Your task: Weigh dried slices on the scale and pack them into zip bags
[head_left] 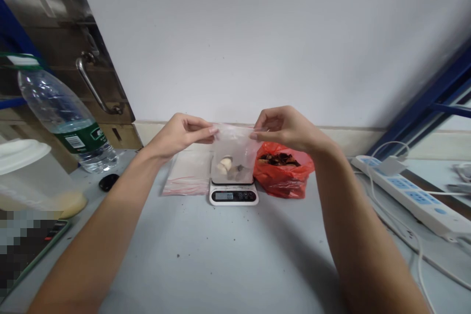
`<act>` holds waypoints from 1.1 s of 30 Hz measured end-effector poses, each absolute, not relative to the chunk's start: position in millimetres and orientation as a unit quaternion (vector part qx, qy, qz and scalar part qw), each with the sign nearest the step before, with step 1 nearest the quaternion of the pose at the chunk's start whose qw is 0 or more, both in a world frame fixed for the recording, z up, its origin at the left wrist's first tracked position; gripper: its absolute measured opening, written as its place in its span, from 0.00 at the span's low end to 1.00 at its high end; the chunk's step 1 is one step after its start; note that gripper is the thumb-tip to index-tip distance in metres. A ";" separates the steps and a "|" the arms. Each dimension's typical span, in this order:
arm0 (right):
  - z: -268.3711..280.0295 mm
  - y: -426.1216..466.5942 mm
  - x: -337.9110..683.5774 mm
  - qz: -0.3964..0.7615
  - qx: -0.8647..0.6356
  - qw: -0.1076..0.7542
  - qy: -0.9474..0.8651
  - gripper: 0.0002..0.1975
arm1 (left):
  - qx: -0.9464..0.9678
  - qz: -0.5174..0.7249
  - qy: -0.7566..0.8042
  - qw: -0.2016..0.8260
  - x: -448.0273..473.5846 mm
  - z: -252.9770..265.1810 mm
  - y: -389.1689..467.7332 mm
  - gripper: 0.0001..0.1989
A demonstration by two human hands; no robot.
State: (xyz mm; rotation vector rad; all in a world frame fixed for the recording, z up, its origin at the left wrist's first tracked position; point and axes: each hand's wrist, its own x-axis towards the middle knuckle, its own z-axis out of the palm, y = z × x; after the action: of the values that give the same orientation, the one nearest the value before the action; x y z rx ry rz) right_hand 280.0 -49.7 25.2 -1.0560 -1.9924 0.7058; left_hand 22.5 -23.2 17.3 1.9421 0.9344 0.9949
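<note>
Between my two hands hangs a small clear plastic bag (235,149), upright over a white digital scale (212,201). Pale and brownish dried pieces (228,166) lie at the bottom of the bag. My left hand (186,132) pinches its upper left corner between thumb and fingers. At the upper right corner, my right hand (285,127) grips the bag the same way. Whether the bag's bottom touches the scale I cannot tell. Left of the scale lies a stack of flat clear bags (187,176) with red seal lines. To its right sits a red plastic bag (283,181) holding dark dried pieces (279,159).
A large water bottle (73,117), a lidded cup (29,181), a small black object (109,182) and a phone (37,250) stand or lie at left. A power strip (415,198) with cables is at right. Behind rises a white wall (235,49). Dark crumbs dot the table (221,274).
</note>
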 end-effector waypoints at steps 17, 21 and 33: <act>22.5 -53.3 244.2 0.169 -0.363 0.394 -0.827 0.15 | 0.838 0.420 0.301 0.178 34.2 17.3 -38.7 0.09; 23.9 -54.7 244.7 0.196 -0.357 0.382 -0.829 0.14 | 0.839 0.422 0.309 0.149 36.7 16.9 -40.9 0.08; 25.0 -58.1 242.5 0.156 -0.373 0.337 -0.850 0.10 | 0.868 0.390 0.281 0.122 39.5 17.5 -42.1 0.08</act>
State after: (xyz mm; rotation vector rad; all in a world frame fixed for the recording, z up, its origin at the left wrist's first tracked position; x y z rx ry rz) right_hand 242.5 -58.1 25.0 -0.9733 -2.2150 0.4072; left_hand 39.5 -42.1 17.5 2.5334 0.8194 1.1391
